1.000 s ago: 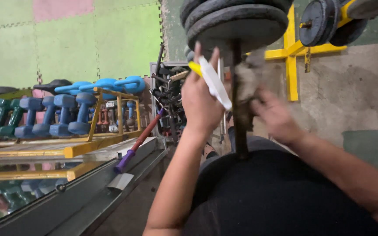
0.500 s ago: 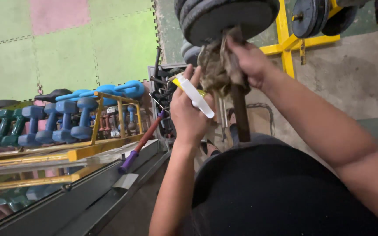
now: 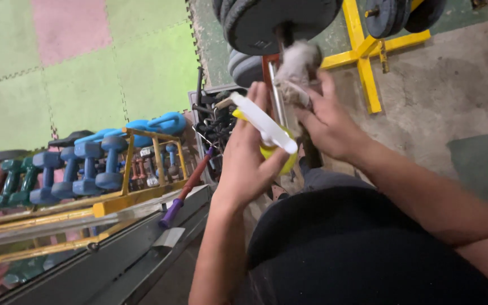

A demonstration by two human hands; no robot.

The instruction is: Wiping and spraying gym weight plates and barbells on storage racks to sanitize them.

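**Cloth on the bar, spray bottle in the other hand**

In the head view, the right hand (image 3: 330, 121) presses a grey cloth (image 3: 296, 70) around the metal bar (image 3: 278, 96), just under the dark weight plates (image 3: 280, 22). The left hand (image 3: 248, 164) grasps a yellow spray bottle (image 3: 266, 133) beside it. Blue dumbbells (image 3: 88, 164) sit on a yellow rack (image 3: 136, 195) at the left.

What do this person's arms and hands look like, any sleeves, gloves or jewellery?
Both forearms are bare, with no sleeves in view. The left hand and right hand wear no gloves, and no rings, watch or bracelets show. The only clothing visible is a black garment over the torso.
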